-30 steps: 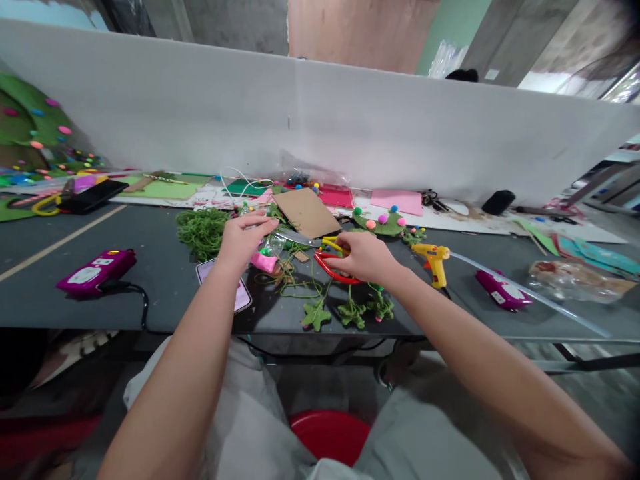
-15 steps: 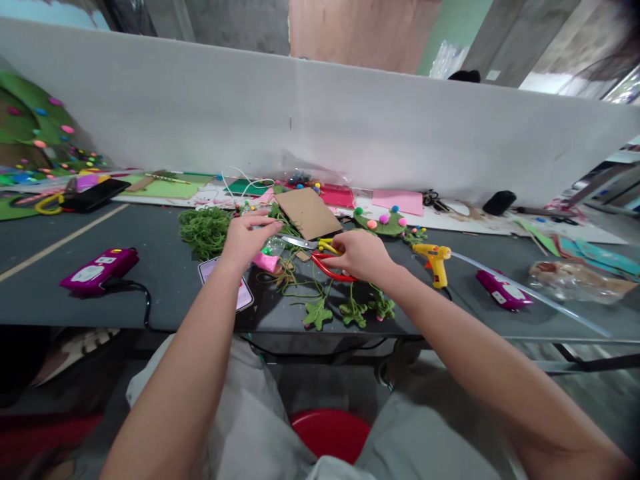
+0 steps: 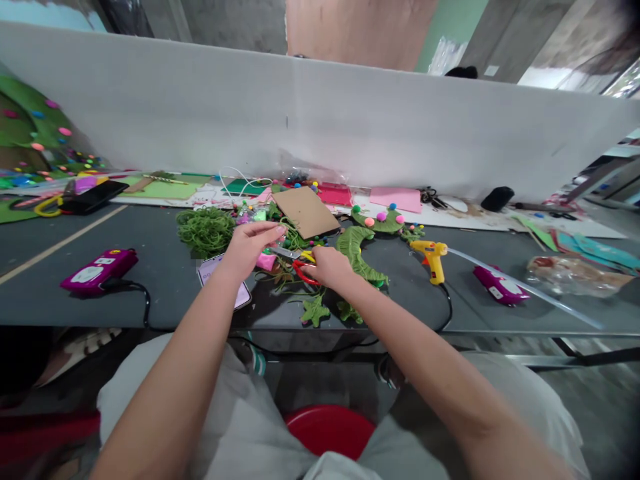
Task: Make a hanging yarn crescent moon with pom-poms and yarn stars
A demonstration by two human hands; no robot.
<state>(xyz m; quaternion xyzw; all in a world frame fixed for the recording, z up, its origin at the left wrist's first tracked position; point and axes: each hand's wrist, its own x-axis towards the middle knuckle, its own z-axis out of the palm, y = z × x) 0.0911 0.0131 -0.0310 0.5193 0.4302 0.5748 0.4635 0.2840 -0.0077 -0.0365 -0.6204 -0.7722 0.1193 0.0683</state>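
My left hand [image 3: 253, 248] hovers over the clutter at mid-table, thumb and fingertips pinched together; what they hold is too small to make out. My right hand [image 3: 331, 268] grips scissors [image 3: 287, 253] by their red and yellow handles, and the blades point left, just below the left fingertips. Under the blades lie a small pink piece [image 3: 265, 261] and tangled green strands. A heap of green yarn [image 3: 205, 232] sits left of my left hand. Close to the table edge is a green star-shaped leaf [image 3: 315, 311]. A curved green leafy piece [image 3: 357, 253] lies beyond my right hand.
A phone [image 3: 243, 297] is partly under my left forearm. Behind my hands lies a brown cardboard piece [image 3: 306, 212]. To the right are a yellow glue gun [image 3: 433, 260] with a cord and a purple box [image 3: 500, 285]; another purple box [image 3: 100, 272] is at left.
My right hand has shifted left with the scissors, bringing the blades nearer my left fingertips. The curved green leafy piece shows now. My left hand has moved slightly right and down.
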